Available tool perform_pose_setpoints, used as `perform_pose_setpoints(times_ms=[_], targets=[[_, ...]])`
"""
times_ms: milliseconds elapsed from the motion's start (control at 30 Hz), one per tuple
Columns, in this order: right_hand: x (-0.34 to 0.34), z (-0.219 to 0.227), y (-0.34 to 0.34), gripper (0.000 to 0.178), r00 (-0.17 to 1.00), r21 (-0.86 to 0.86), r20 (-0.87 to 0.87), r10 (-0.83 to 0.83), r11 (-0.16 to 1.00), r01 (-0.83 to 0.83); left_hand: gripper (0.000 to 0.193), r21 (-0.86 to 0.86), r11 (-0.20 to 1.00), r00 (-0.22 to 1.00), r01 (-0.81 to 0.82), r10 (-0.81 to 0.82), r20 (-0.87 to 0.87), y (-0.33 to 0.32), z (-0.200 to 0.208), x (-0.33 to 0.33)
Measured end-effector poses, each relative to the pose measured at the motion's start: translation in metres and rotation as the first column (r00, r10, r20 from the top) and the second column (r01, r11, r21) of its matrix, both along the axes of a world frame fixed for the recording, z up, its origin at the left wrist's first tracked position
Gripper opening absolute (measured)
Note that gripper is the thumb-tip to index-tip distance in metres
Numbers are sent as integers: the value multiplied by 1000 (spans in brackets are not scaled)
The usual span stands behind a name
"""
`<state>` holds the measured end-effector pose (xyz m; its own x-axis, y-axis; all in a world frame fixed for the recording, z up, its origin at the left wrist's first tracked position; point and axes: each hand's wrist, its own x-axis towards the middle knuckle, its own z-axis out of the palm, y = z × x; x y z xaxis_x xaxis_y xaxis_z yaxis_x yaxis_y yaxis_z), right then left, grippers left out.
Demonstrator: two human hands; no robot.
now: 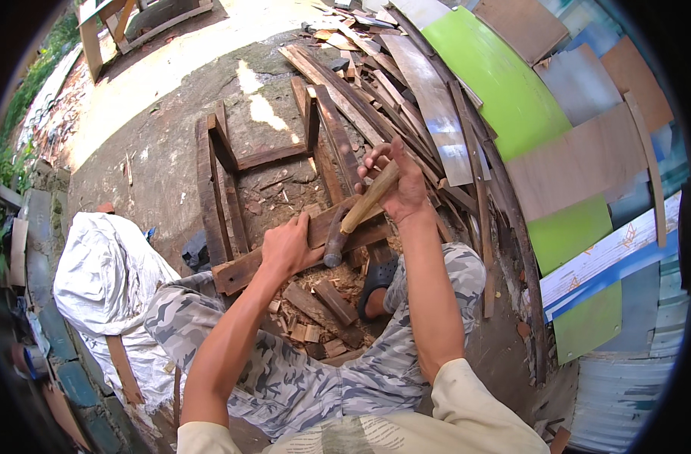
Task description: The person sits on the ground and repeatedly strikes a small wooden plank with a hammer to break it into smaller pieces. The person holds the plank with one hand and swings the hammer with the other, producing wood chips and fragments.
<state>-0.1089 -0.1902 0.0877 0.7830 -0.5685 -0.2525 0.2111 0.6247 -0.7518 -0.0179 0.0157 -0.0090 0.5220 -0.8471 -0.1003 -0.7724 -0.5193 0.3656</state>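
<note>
My left hand (286, 246) is closed over a brown wooden beam (239, 274) that lies crosswise before my lap, the near piece of a dark wooden frame (273, 157). The frame's legs and rails stretch away from me over the ground. In my right hand (407, 193) is a hammer (370, 200), its pale wooden handle lying across the palm, with some fingers loosely curled. Its dark metal head hangs down by the beam, just right of my left hand; whether it touches the wood I cannot tell.
Wood offcuts (334, 303) and shavings lie between my legs, beside a dark clog (377, 284). Long wood strips (361, 98) are heaped at the far right, along a wall of patched panels (504, 83). A white cloth sack (107, 272) sits at my left.
</note>
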Motion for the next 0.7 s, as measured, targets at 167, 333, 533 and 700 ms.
perform_pose_setpoints(times_ms=[167,333,533,700], targets=[[-6,-26,-16,43,968,-42,222,120,993,-114,73,-55,998,999,21,-19,36,-5,-1,-4],[18,-11,10,35,982,24,-17,-186,982,187,73,-54,998,998,-25,28,54,0,-4,-6],[34,1,32,30,851,-5,-130,-510,858,513,76,92,993,996,-71,75,-46,-8,15,-8],[26,1,49,35,849,-121,-83,-522,851,512,86,-14,999,994,-48,47,-104,0,21,-8]])
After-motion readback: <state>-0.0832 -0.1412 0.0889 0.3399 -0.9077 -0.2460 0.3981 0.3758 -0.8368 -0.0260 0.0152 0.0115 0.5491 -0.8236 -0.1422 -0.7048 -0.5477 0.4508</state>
